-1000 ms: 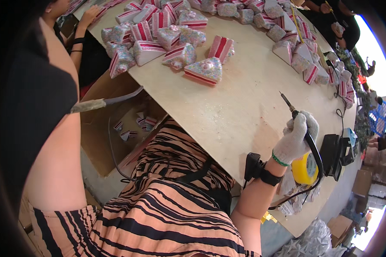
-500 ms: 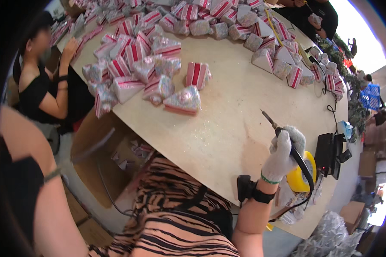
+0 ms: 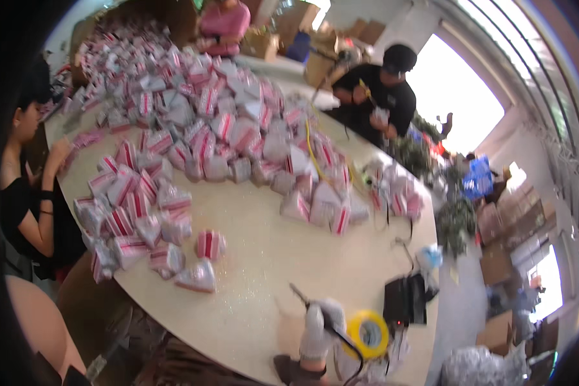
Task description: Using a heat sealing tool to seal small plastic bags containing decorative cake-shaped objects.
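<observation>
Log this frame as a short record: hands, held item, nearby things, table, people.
right hand: gloved, holding a black pen-shaped tool
left hand: not in view
right of the glove: yellow tape roll
beyond the roll: black box, small red light
table: heaped with pink-and-white cake-slice pieces
others: person in pink, two people in black

Your pale counter [image 3: 257,270] curves round at its right end. Across its far part spreads a big heap of pink-and-white cake-slice shapes [image 3: 199,109], with a smaller cluster [image 3: 135,209] toward the left edge. On your right, near you, lies a yellow tape roll [image 3: 370,318], with a black box [image 3: 404,300] just beyond it.
</observation>
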A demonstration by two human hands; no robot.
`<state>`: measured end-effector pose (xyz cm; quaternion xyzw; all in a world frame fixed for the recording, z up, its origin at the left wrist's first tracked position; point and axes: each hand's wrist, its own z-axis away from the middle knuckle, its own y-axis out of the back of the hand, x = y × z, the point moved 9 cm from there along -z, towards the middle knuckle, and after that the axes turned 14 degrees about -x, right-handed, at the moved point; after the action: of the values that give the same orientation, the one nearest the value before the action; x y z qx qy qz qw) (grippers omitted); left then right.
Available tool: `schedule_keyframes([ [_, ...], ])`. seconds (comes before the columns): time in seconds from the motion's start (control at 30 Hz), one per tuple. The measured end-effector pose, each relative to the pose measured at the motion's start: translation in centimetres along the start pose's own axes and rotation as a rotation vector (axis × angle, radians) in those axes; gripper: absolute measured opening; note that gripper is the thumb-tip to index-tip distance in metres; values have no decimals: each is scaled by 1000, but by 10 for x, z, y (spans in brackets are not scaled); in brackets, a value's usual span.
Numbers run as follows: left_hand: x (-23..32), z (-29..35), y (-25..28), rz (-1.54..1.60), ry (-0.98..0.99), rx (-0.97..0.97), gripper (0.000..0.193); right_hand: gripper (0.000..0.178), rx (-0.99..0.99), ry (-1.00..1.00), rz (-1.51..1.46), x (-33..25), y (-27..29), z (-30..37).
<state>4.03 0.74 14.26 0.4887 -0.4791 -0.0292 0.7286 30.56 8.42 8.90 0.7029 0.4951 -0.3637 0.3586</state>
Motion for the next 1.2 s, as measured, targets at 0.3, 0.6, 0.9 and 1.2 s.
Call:
schedule_keyframes([
  [0.3,1,3,62,3,-69,94,15,4,-68,64,45,5,-2,0],
  [0.6,16,28,117,-23,-119,258,16,11,-47,-73,-151,20,-6,11],
  [0.9,10,13,125,10,-92,259,17,13,-85,10,-68,14,-3,10],
  [1.2,-19,-1,87,68,-63,158,19,13,-80,126,1,3,-5,3],
])
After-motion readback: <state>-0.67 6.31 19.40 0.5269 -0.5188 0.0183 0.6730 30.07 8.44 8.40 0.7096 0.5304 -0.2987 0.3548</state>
